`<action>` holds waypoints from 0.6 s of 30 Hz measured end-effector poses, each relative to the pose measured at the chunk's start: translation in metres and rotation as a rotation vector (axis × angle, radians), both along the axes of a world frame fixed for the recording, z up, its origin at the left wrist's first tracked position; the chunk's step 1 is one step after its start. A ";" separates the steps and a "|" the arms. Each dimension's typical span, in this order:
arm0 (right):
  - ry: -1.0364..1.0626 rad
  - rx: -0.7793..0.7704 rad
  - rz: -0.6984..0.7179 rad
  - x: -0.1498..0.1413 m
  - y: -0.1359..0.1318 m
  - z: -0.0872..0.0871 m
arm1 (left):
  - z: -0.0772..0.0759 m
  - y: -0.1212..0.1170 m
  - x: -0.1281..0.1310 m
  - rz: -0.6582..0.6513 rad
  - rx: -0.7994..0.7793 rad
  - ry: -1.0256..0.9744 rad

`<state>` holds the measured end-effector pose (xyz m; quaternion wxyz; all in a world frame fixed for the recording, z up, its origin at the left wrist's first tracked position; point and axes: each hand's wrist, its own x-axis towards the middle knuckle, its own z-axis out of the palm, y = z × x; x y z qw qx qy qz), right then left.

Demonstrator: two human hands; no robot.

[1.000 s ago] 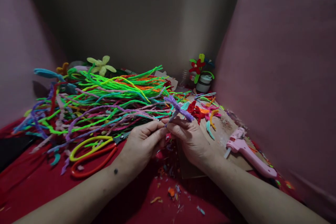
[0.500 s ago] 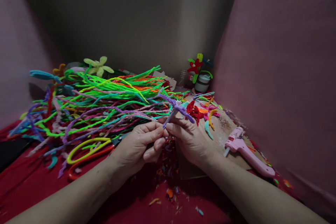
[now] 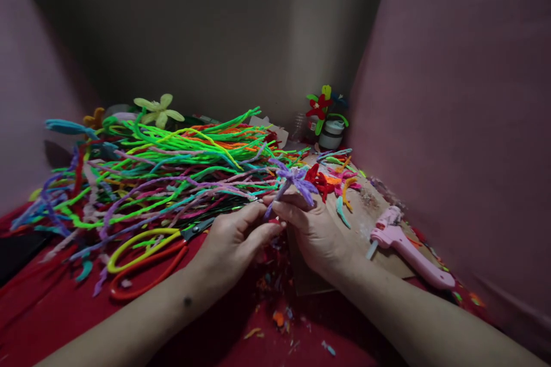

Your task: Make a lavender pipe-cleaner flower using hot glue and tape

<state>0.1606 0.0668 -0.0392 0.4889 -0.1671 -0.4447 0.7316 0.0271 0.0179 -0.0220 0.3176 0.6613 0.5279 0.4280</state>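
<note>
A purple pipe-cleaner flower (image 3: 296,179), with fuzzy petals and a short stem, is held up in front of me. My right hand (image 3: 316,232) pinches its stem between thumb and fingers, just under the petals. My left hand (image 3: 236,238) is curled at the stem's lower end; its thumb stands off the index finger and reaches toward my right fingertips. The other left fingers are partly hidden. Left of that hand lie scissors (image 3: 146,246) with one yellow and one red handle. A red pipe-cleaner flower (image 3: 317,178) lies just behind the purple one.
A large heap of coloured pipe cleaners (image 3: 185,155) spreads across the left. On the right, a pink glue gun (image 3: 402,243) lies on a cardboard sheet (image 3: 357,235). A small pot (image 3: 331,135) with pipe-cleaner flowers stands at the back. Scraps (image 3: 279,318) litter the red cloth (image 3: 224,321).
The purple flower has turned, its petals now facing me more and a little lower. My left thumb has moved away from the index finger; my right hand keeps its pinch.
</note>
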 end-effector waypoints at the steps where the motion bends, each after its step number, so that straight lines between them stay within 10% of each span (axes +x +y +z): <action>1: 0.006 -0.008 -0.012 0.000 0.000 0.001 | -0.003 0.000 0.001 0.041 0.102 0.093; 11: -0.007 0.092 -0.104 -0.002 -0.005 0.005 | -0.026 0.001 -0.007 0.208 0.685 0.819; 18: -0.057 0.143 -0.073 0.000 -0.006 0.003 | -0.012 -0.001 -0.005 0.113 0.429 0.394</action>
